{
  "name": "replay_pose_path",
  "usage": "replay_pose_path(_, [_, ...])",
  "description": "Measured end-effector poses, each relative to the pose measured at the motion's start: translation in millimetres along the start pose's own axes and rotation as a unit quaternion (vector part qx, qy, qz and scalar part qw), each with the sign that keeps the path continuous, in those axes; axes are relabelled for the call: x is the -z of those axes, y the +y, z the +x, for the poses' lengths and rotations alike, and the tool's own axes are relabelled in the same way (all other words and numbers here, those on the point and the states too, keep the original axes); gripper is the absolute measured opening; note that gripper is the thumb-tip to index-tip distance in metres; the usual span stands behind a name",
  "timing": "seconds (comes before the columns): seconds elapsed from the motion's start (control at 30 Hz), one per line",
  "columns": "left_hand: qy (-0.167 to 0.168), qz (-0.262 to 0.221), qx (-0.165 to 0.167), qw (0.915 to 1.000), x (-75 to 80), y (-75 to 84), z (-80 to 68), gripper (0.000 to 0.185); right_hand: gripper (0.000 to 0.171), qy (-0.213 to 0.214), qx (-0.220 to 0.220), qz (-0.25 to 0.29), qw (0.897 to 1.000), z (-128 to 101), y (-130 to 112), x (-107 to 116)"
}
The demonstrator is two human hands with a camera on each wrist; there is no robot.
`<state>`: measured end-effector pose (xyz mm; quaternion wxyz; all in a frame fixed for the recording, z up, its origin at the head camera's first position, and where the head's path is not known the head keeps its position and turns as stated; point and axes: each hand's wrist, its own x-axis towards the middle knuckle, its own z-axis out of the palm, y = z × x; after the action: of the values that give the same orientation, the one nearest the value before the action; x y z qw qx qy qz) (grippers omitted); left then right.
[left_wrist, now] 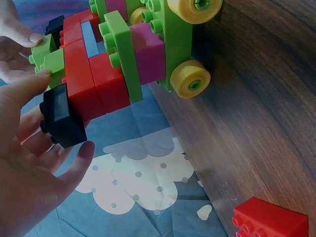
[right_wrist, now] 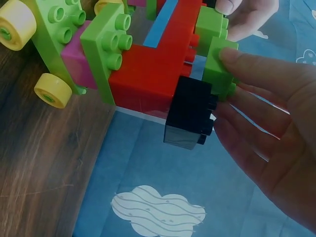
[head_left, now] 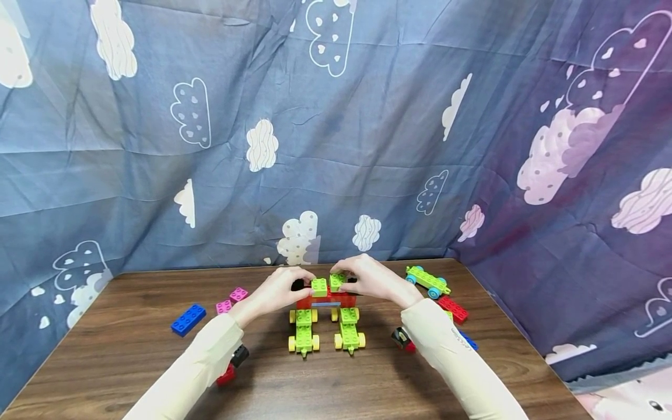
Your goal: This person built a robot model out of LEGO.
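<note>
A toy build of bricks stands mid-table, with a red brick beam [head_left: 341,300] across two green wheeled bases [head_left: 304,335]. My left hand [head_left: 280,289] pinches a light green brick [head_left: 318,287] on top of the beam. Beside it, my right hand [head_left: 370,280] holds another light green brick [head_left: 338,282] between thumb and fingers. Black bricks [left_wrist: 61,116] sit at the beam's ends, one close under the left fingers. In the right wrist view, the other black brick [right_wrist: 190,111] is just beside the right fingers. Pink bricks [right_wrist: 79,64] join the wheeled bases to the upper part.
Left on the wooden table [head_left: 131,326] lie a blue brick [head_left: 188,319], pink bricks [head_left: 238,294], a black brick [head_left: 240,356] and a red brick [head_left: 226,375]. To the right are a green wheeled base [head_left: 427,281], a red brick [head_left: 453,309] and a black piece [head_left: 401,337]. A cloud-print curtain hangs behind.
</note>
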<state>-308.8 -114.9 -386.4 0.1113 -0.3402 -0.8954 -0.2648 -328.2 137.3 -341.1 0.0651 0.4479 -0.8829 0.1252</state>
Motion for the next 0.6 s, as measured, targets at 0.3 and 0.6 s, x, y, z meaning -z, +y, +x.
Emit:
replay_pose_path(0.3, [0.002, 0.0, -0.006, 1.0, -0.9, -0.7, 1.2, 0.028, 0.023, 0.004, 0.004, 0.027, 1.0, 1.8, -0.7, -1.6])
replay_pose_path(0.6, [0.005, 0.004, -0.01, 0.9999, -0.8, -1.0, -0.4, 0.027, 0.022, -0.009, 0.006, 0.042, 0.999, 4.7, -1.6, -4.7])
